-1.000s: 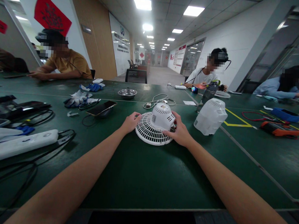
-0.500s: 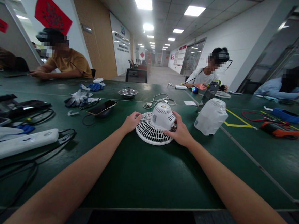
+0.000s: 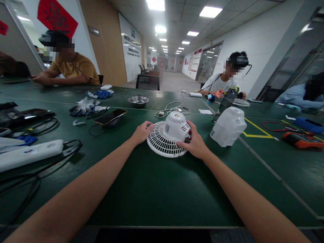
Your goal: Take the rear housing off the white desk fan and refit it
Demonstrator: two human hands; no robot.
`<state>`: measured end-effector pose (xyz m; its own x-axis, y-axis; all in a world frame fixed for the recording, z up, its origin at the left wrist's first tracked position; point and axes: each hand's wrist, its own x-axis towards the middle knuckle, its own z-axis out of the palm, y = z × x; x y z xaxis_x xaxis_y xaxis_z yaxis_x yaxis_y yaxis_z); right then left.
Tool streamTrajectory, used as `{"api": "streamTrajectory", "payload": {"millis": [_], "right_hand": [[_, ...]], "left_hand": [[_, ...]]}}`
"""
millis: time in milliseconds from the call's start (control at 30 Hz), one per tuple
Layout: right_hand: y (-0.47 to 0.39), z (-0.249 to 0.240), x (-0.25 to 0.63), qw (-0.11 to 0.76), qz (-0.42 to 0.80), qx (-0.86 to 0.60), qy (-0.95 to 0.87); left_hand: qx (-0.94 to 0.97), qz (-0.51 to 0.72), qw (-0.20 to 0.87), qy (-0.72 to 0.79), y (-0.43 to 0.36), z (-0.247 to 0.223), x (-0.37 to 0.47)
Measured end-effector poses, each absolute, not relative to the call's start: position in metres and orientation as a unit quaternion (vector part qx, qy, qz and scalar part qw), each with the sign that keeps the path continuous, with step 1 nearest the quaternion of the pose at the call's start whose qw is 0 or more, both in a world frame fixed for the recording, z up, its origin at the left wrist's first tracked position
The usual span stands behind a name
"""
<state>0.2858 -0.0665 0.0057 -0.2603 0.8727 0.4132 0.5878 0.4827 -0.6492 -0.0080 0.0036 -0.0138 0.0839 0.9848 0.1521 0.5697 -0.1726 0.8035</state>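
Observation:
A white fan grille (image 3: pixel 160 145) lies on the green table in front of me, with a rounded white motor housing (image 3: pixel 175 126) standing up from its middle. My left hand (image 3: pixel 142 132) pinches the grille's left rim with curled fingers. My right hand (image 3: pixel 195 142) is wrapped around the right side of the housing, thumb at the front and fingers behind. Part of the housing's right side is hidden by that hand. A separate white translucent plastic cover (image 3: pixel 228 127) stands upright to the right of my right hand.
A phone (image 3: pixel 111 117), gloves (image 3: pixel 85 107) and a white power strip (image 3: pixel 26 155) with black cables lie left. Behind the fan are a coiled white cable (image 3: pixel 170 108) and a metal bowl (image 3: pixel 138 101). A dark bottle (image 3: pixel 226 102) and orange multimeter (image 3: pixel 303 140) stand right. Co-workers sit across.
Both my hands and the fan parts stay in place. At the far left edge, a blurred bit of what looks like another person's hand has come into view.

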Motion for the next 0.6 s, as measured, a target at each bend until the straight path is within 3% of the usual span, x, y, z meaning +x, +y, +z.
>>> {"api": "streamTrajectory", "payload": {"millis": [600], "right_hand": [[-0.0668,0.0058,0.2857,0.387,0.186,-0.472,-0.770]], "left_hand": [[0.675,0.380,0.297,0.559,0.0063,-0.0172,-0.0091]]}}
